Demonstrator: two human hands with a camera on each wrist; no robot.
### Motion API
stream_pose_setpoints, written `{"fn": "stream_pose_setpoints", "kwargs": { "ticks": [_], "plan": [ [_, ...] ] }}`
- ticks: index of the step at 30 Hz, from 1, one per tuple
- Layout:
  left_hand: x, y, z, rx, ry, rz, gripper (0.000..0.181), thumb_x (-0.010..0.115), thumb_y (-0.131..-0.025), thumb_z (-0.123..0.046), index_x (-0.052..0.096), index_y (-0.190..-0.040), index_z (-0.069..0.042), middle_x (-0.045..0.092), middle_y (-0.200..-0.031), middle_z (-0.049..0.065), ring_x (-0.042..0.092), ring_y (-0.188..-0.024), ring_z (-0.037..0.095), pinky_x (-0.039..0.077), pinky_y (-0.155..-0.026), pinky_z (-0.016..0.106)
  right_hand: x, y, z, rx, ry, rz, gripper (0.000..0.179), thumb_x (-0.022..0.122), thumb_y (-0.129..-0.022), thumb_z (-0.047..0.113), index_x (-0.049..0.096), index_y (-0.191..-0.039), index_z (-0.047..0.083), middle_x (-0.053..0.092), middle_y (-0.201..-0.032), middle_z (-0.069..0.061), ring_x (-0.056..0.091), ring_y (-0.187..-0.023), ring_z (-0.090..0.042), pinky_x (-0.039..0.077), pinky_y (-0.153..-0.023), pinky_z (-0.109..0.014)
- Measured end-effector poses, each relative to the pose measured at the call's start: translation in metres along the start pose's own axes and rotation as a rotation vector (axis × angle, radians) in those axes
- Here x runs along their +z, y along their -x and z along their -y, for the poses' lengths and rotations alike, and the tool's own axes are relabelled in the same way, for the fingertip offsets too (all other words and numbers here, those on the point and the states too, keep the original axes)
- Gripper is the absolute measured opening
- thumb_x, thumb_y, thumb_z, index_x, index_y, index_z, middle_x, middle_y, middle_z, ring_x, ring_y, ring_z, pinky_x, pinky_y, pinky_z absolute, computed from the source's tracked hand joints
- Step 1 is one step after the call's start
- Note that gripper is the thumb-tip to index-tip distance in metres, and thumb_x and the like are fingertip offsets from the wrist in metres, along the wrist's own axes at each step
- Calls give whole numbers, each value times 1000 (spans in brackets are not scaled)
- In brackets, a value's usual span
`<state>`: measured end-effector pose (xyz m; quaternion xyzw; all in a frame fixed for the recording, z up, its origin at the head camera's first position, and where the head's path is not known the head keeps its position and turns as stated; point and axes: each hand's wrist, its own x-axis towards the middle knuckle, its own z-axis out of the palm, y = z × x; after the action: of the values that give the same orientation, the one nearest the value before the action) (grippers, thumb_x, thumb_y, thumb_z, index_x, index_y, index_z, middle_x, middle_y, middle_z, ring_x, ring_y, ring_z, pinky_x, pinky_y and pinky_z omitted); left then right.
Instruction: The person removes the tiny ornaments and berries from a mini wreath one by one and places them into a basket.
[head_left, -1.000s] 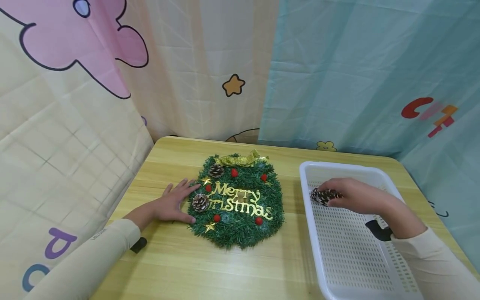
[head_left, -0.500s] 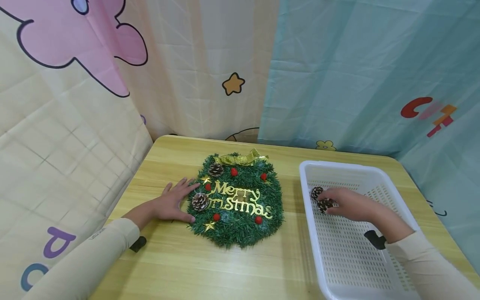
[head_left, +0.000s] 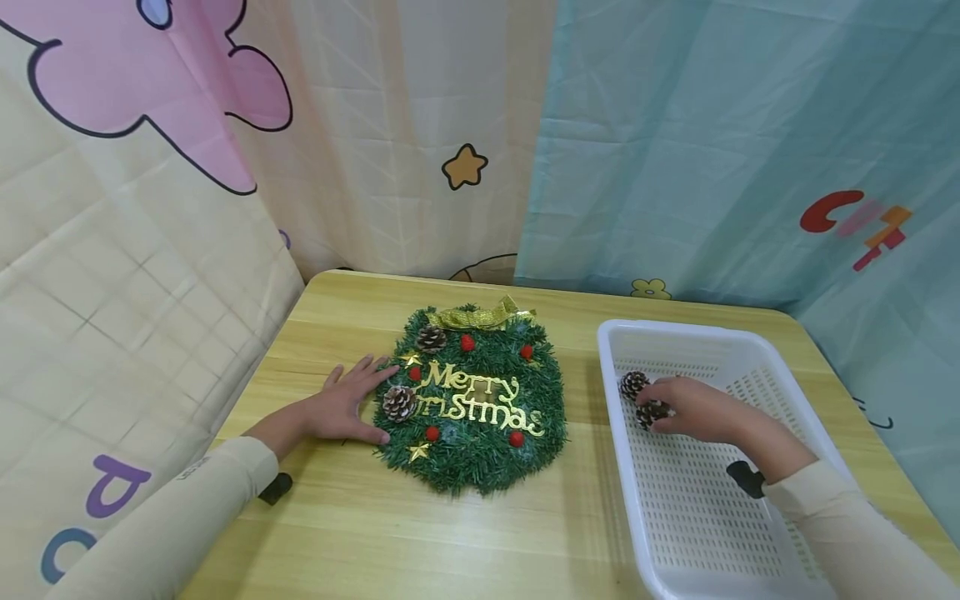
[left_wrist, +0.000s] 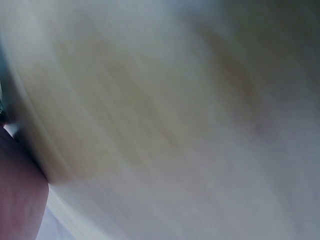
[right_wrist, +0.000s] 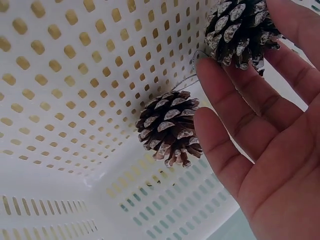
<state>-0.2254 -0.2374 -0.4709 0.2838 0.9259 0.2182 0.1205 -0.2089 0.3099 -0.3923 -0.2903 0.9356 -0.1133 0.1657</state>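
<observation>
Inside the white basket my right hand (head_left: 701,408) pinches a frosted pine cone (right_wrist: 240,32) between thumb and fingers. A second frosted pine cone (right_wrist: 170,127) lies beside it against the perforated wall, with a thin silvery wire running between the two. My left hand (head_left: 348,404) is spread flat, fingertips and thumb on the left edge of a green wreath (head_left: 480,467). Gold "Merry Christmas" lettering (head_left: 480,400), red berries, gold stars and two pine cones decorate it, with a gold ribbon (head_left: 472,318) at its top. The left wrist view is mostly blur.
The white plastic basket (head_left: 626,508) stands on the right side of the wooden table (head_left: 465,550), its rim raised above the tabletop. Printed curtains (head_left: 405,125) hang close behind the table and along both sides.
My right hand has shifted slightly right and nearer inside the basket with one pine cone, bringing the other cone into sight. The left hand stays on the wreath.
</observation>
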Motion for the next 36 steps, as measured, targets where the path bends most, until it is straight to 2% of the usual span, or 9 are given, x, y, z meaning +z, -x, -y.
{"fn": "stream_pose_setpoints", "kwargs": {
  "ticks": [10, 36],
  "plan": [
    [0, 0, -1, 1, 0, 1, 111, 73, -77, -66, 20, -160, -17, 9, -166, 12, -1, -150, 39, -2, -108, 73, 4, -3, -2, -14, 10, -4, 32, 78, -87, 18, 69, -116, 7, 69, -111, -4, 65, -104, -28, 53, -85, -46],
    [0, 1, -1, -4, 10, 1, 111, 73, -76, -66, 20, -160, -17, 9, -166, 12, -2, -150, 39, -3, -108, 73, 10, -6, -2, 49, 43, -65, 33, 80, -85, 20, 69, -114, 8, 68, -106, -2, 65, -95, -22, 53, -81, -44]
  ]
}}
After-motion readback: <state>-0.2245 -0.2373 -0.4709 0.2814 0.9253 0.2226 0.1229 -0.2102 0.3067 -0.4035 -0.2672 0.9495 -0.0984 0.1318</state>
